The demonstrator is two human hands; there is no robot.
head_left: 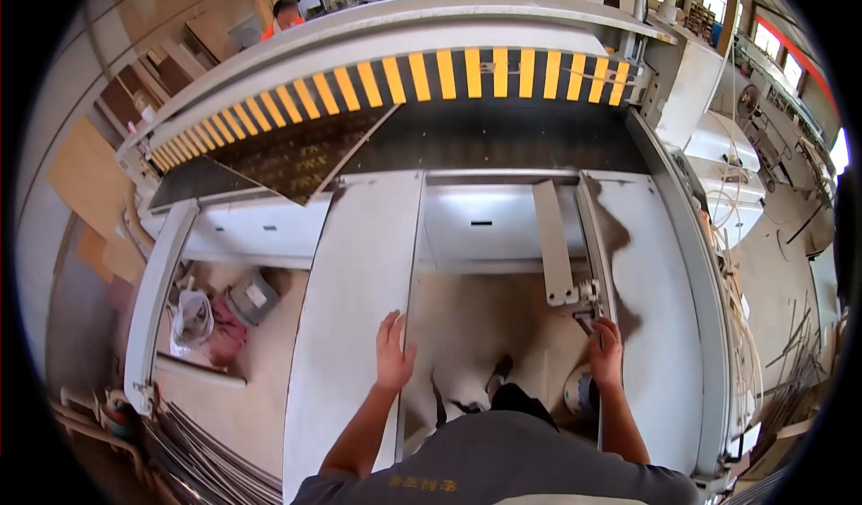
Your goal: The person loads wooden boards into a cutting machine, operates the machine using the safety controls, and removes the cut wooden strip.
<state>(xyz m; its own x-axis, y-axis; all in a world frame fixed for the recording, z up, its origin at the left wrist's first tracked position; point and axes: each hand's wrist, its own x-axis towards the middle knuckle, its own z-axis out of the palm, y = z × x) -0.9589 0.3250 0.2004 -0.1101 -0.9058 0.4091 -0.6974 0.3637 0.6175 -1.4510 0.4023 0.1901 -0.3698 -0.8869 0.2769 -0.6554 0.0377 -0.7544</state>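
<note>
My left hand (391, 354) lies open along the right edge of a long white table panel (355, 298), its fingers stretched forward. My right hand (607, 352) is closed over the narrow metal rail (594, 227) on the right, thumb on the inner side. Just ahead of that hand, a small metal stop clamp (587, 293) sits on the rail beside a beige flat bar (552, 245). Beyond the panels, a dark brown board (296, 157) lies at an angle on the black machine bed, partly under the yellow-and-black striped guard (431, 76).
A second white panel (660, 325) with brown-edged patches is at the right. Below the left opening are a grey bin (253, 297) and a white bag (191, 318). A bucket (579, 390) stands by my right leg. A person in orange (285, 18) is behind the machine.
</note>
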